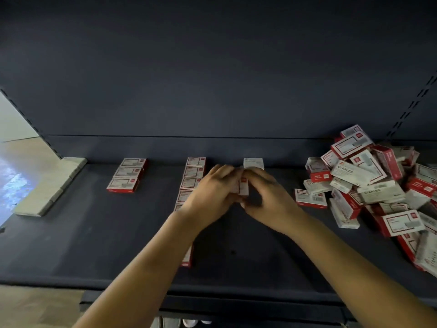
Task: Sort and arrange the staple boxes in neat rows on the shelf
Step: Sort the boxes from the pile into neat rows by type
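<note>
Hands: left hand (212,188), right hand (267,192) pinch blurred staple box (243,185) | forearm hides middle row (192,176)

A shop: slotted shelf upright (412,107), boxed staples (369,183)

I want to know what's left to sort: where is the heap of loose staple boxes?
The heap lies at the shelf's right end, right of both hands and the lone box at the back.

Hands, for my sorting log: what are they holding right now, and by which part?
Both hands, left and right, hold one small staple box between them, fingers pinching its opposite sides, just above the shelf.
</note>
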Demonstrator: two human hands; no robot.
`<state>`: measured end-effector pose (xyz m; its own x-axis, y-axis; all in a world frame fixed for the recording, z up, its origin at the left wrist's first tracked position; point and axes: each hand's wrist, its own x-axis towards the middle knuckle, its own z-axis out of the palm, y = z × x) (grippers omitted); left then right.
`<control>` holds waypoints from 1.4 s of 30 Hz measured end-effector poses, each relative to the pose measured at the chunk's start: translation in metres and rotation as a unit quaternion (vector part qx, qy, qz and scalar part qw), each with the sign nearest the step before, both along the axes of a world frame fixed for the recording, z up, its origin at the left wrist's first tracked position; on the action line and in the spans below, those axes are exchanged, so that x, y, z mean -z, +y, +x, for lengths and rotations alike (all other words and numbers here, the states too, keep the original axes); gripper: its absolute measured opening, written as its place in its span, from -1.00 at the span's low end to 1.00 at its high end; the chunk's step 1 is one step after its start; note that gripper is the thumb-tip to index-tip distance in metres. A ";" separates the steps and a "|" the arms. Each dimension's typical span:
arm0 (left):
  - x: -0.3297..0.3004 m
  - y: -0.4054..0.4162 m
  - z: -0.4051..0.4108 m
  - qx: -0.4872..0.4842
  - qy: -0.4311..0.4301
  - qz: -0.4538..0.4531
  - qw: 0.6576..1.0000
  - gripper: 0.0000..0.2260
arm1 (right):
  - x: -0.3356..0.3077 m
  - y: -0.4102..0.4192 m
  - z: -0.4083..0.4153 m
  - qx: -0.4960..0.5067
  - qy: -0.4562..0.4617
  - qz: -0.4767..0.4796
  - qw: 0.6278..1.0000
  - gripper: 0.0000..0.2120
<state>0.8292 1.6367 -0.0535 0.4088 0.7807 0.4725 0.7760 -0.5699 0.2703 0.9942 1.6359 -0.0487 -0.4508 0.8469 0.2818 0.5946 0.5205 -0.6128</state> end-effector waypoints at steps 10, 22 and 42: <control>-0.005 0.056 -0.071 -0.098 0.053 -0.130 0.985 -0.38 | 0.007 0.073 -0.049 0.078 -0.144 -0.002 0.987 -0.48; 0.045 0.079 -0.112 -0.148 -0.231 -0.284 0.919 -0.85 | 0.050 0.112 -0.093 0.231 -0.037 -0.129 0.964 -0.82; 0.030 0.043 -0.090 -0.158 -0.056 -0.161 0.973 -0.67 | 0.032 0.043 -0.056 0.115 -0.033 -0.070 0.990 -0.57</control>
